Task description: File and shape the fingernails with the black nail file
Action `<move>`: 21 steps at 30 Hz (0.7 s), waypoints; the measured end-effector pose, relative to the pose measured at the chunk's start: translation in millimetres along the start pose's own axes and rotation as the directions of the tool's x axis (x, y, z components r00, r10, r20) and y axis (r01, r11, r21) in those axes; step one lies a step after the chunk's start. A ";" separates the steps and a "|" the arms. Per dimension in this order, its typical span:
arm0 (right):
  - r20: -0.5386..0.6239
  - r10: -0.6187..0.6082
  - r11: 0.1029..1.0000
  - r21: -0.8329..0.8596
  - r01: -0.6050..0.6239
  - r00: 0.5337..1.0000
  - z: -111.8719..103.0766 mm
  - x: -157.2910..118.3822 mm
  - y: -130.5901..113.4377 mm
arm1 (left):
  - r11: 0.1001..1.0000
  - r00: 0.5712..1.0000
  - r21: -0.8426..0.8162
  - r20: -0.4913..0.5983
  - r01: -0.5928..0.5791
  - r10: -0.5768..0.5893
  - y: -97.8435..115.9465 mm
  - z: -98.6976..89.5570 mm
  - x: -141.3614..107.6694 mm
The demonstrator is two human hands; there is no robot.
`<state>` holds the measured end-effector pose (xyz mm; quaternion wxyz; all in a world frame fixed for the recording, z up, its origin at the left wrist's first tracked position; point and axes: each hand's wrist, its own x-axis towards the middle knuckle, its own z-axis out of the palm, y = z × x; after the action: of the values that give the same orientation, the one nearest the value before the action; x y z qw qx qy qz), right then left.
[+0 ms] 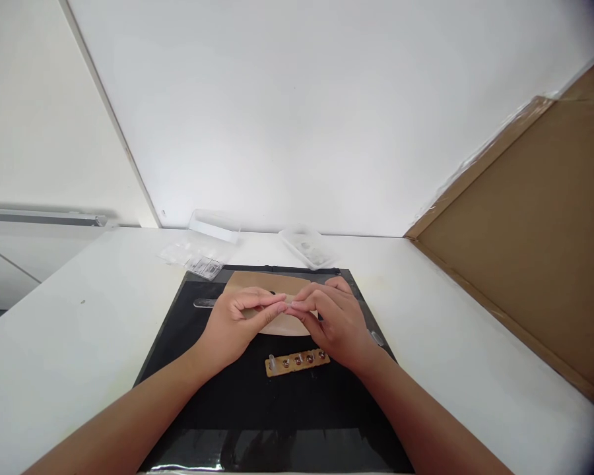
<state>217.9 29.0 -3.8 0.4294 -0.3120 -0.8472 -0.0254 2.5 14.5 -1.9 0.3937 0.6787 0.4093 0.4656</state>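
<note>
My left hand (240, 320) and my right hand (334, 320) meet over a tan sheet (283, 325) on the black mat (202, 409). Thumb and fingers of each hand are pinched together, tip to tip with the other. A small pale piece seems to sit between the fingertips, but it is too small and covered to name. Just below the hands lies a tan strip (292, 368) with several shiny round brown pieces in a row and a clear upright piece (272, 365) at its left end.
A clear narrow stick (204, 303) lies left of my left hand; a small clear piece (376, 338) is by the right wrist. Behind the mat are a plastic bag (198, 258), a clear box (214, 226) and a clear tray (307, 247). Cardboard (525, 218) stands at right.
</note>
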 end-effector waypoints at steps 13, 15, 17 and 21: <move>0.079 -0.028 0.995 0.097 0.020 0.996 -1.2 -1.4 -1.5 | 0.993 0.998 -0.108 0.050 0.050 -0.045 0.8 1.8 -1.3; 0.072 0.001 0.993 0.118 -0.009 0.997 -2.0 -0.4 -2.8 | 0.990 0.997 -0.132 0.072 0.047 -0.038 1.6 1.4 -1.5; 0.062 0.030 0.991 0.125 -0.038 0.998 -2.7 0.5 -4.1 | 0.990 0.996 -0.130 0.083 0.048 -0.038 3.0 1.3 -1.6; 0.039 0.102 0.986 0.129 -0.106 0.994 -2.9 0.6 -6.5 | 0.982 0.993 -0.169 0.102 0.082 -0.065 5.1 1.7 -1.2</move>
<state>216.1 23.1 -0.1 0.4361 -0.3273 -0.8363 0.0576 4.8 11.3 2.0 0.4873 0.6480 0.3730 0.4512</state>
